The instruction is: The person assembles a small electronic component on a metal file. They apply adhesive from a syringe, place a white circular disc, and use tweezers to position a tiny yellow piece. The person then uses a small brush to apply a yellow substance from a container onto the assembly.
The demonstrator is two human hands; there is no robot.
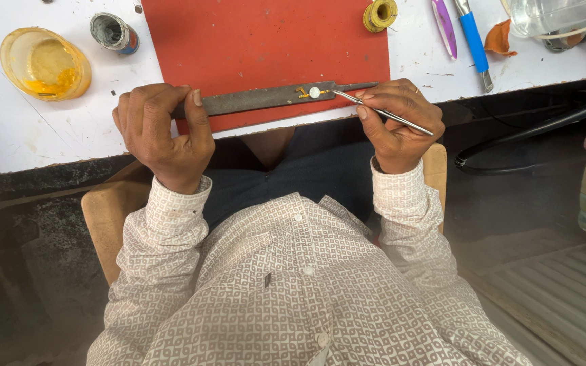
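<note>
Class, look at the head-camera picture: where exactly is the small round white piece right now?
The small round white piece sits on the grey metal file, towards its right end over the red mat, just beside the tweezers tip held in the right hand.

- I see my left hand [161,129] and right hand [396,122] both bare, no gloves.
- On a finger of the right hand there is a thin ring [416,90].
- Behind each hand, a long sleeve ends in a buttoned-looking cuff at the wrist.
- The shirt [293,285] is white with a small, dense brown repeating pattern, with pale buttons down the front.
- Between the sleeves, below the hands, I make out dark trousers [320,169].
</note>
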